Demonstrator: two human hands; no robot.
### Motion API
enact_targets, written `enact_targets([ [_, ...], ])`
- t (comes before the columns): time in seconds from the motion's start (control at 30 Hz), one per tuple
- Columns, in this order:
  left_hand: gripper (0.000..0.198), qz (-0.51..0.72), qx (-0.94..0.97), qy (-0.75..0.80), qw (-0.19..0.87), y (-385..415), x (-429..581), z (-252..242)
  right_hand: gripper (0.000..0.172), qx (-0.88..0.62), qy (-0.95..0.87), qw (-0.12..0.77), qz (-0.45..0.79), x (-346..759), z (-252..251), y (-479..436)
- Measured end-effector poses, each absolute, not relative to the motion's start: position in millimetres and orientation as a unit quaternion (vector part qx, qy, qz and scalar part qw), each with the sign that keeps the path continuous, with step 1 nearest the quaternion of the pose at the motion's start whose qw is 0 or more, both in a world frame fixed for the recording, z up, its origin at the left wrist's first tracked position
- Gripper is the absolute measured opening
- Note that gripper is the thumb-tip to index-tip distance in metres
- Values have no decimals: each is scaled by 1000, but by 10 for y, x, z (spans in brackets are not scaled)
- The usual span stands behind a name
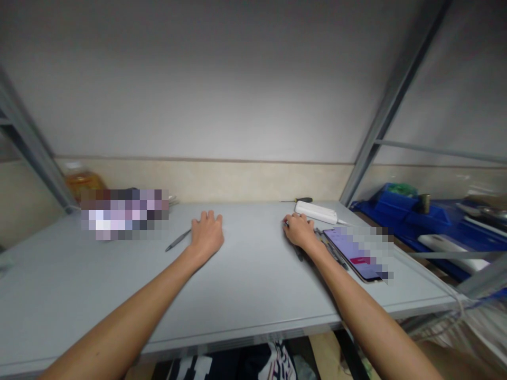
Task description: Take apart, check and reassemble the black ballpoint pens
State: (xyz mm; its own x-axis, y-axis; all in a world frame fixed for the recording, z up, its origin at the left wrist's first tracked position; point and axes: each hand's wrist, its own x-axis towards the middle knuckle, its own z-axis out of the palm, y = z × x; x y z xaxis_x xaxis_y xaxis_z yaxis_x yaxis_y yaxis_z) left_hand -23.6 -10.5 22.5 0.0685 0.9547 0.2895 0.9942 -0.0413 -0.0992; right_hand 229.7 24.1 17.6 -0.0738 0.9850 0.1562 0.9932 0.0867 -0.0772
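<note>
My left hand rests palm down on the table, its fingers pointing forward and slightly apart. A grey pen lies at its outer side, with one end reaching the edge of the hand. On the right, my right hand is curled over a bunch of dark pens, which it partly covers; how many are in its grip is hidden. More slim, dark pens lie beside that hand, under and right of the wrist. A phone with a lit screen lies just right of them.
A white power strip with a cable and a screwdriver lie behind my right hand. Back left are a pixelated pile and a bottle of amber liquid. Metal posts frame the table; blue trays stand beyond, right.
</note>
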Motion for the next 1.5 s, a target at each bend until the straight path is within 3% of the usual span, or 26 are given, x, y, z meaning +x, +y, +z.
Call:
enact_targets([
  [1.1, 43, 1, -653, -753, 74, -10, -398, 251, 28, -666, -741, 83, 13, 2314, 249, 203],
  [1.5, 43, -25, -704, -706, 71, -33, -346, 253, 23, -591, -786, 178, 20, 2226, 180, 189],
])
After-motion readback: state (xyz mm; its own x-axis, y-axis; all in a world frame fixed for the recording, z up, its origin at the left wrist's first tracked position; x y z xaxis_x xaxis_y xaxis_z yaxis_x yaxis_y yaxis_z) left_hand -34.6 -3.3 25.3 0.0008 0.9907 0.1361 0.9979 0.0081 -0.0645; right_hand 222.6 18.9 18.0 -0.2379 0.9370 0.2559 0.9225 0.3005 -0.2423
